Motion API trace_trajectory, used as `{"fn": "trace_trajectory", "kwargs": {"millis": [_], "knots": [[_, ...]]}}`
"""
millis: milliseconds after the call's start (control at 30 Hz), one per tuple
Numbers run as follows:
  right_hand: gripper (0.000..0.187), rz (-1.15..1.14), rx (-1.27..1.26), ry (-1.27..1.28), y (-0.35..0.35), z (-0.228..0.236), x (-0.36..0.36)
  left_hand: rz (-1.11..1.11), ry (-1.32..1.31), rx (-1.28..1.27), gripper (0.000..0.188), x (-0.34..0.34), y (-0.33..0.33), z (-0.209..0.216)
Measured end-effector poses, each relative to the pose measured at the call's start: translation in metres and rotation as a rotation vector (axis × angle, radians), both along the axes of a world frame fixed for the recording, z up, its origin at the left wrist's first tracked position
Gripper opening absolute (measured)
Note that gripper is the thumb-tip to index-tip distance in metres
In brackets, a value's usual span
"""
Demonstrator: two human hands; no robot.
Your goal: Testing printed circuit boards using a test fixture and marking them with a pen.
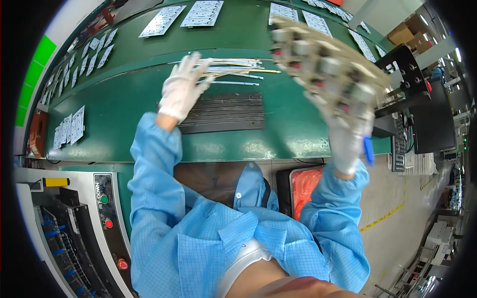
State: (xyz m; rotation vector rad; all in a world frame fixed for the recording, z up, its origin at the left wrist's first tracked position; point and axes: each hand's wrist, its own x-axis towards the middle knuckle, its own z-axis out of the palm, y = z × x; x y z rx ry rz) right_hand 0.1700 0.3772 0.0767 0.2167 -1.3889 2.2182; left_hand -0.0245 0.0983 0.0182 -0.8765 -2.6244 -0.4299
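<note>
My left hand, in a white glove, reaches over the left end of a black grooved plate with its fingers spread. Its fingertips are beside a loose pile of thin white and yellow strips, and I see nothing gripped in it. On the right, my gloved right hand is closed on the near end of a long beige fixture with several pale round parts and red bits. This fixture is raised and tilted above the green table, smeared by motion. Some of the right fingers are hidden behind it.
White circuit panels lie along the far side, with smaller panels at the left. A monitor and keyboard stand right. A red-lined bin is below the table edge; a button panel is lower left.
</note>
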Motion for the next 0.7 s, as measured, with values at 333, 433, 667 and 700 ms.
{"fn": "trace_trajectory", "kwargs": {"millis": [333,433,667,700], "knots": [[0.015,0.589,0.592,-0.049,-0.213,-0.064,-0.13,0.164,0.135,0.884,0.073,0.123,-0.162,0.0],[0.019,-0.033,1.487,0.557,-0.273,-0.074,-0.144,0.264,0.18,0.817,0.079,0.157,-0.182,-0.008],[0.041,0.37,1.686,0.157,-0.341,-0.058,-0.158,0.566,0.234,0.377,0.069,0.253,-0.24,-0.017],[0.043,0.286,1.745,0.109,-0.339,-0.053,-0.17,0.593,0.207,0.341,0.067,0.267,-0.253,-0.015]]}}
